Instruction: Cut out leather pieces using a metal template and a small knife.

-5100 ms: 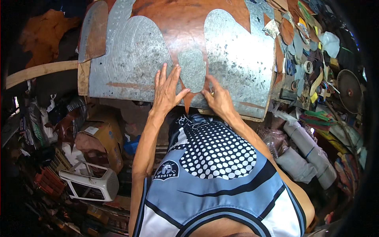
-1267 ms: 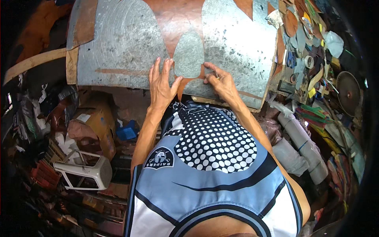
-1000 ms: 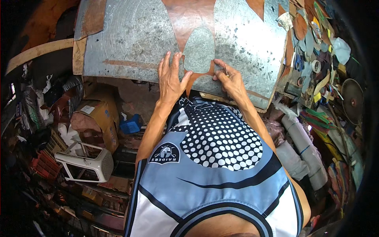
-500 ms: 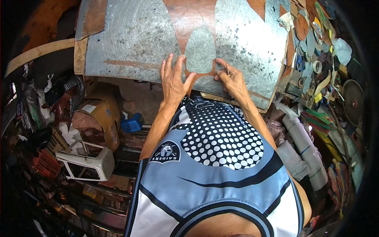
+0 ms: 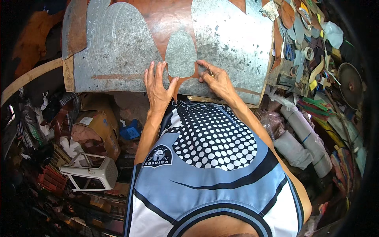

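Note:
A brown leather piece (image 5: pixel 167 21) lies on a scratched grey metal sheet (image 5: pixel 118 51), narrowing toward my body. Inside its narrow part is a rounded grey oval (image 5: pixel 181 55); I cannot tell whether it is a template or an opening in the leather. My left hand (image 5: pixel 159 85) rests with fingers outstretched and apart, fingertips and thumb at the leather's left edge. On the opposite side, my right hand (image 5: pixel 215 81) has thumb and fingers drawn together beside the leather strip, the index finger touching its edge. Something small and dark shows at those fingers, too small to name.
Leather scraps (image 5: pixel 287 15), scissors (image 5: pixel 289 51) and a tape roll (image 5: pixel 308 53) crowd the right side. Below them lie wrapped rolls (image 5: pixel 306 136). A white plastic stool (image 5: pixel 89 173), a cardboard box (image 5: pixel 94 128) and a blue basket (image 5: pixel 130 130) are at the lower left.
The whole view has shifted, so sheet, leather and both hands appear farther left. Against the leather, the hands keep almost the same places.

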Available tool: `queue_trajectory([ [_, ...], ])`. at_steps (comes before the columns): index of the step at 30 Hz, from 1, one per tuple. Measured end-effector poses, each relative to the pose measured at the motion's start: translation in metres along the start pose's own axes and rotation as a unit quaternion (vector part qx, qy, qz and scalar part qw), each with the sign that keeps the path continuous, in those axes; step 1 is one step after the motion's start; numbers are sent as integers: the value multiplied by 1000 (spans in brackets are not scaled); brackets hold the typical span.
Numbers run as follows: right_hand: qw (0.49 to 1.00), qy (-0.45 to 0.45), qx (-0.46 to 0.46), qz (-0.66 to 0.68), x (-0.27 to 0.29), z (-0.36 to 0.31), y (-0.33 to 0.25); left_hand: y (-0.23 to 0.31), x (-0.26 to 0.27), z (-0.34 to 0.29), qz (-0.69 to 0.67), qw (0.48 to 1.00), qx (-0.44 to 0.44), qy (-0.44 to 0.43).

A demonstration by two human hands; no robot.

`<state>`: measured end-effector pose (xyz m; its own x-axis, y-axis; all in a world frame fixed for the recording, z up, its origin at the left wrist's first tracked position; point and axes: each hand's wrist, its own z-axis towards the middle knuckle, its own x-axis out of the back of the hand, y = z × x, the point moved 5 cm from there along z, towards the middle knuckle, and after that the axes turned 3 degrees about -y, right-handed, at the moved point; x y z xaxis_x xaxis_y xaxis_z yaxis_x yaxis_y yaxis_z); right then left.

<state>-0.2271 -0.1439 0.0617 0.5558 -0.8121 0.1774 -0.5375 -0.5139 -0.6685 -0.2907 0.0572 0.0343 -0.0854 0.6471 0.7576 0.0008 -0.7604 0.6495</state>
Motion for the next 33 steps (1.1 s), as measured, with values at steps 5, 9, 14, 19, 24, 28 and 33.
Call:
queue_trajectory([
  [5, 1000, 0, 7, 9, 0, -1, -3, 2, 3, 3, -8, 1000, 9, 3],
  [9, 1000, -1, 4, 25, 2, 0, 3, 0, 1, -2, -18, 1000, 3, 13],
  [14, 1000, -3, -1, 24, -3, -4, 2, -2, 1, -6, -15, 1000, 2, -1],
  [19, 1000, -4, 0, 19, -2, -3, 0, 1, 4, -1, -3, 1000, 4, -11],
  [24, 1000, 1, 19, -10, -1, -1, 4, 8, 5, 3, 39, 998, -25, -34],
  [28, 999, 3, 35, -11, -4, 2, 9, 5, 4, 0, 48, 998, -33, -30],
  [33, 996, 17, 85, -16, -6, 7, 6, 12, 7, -10, 14, 1000, -9, -19],
])
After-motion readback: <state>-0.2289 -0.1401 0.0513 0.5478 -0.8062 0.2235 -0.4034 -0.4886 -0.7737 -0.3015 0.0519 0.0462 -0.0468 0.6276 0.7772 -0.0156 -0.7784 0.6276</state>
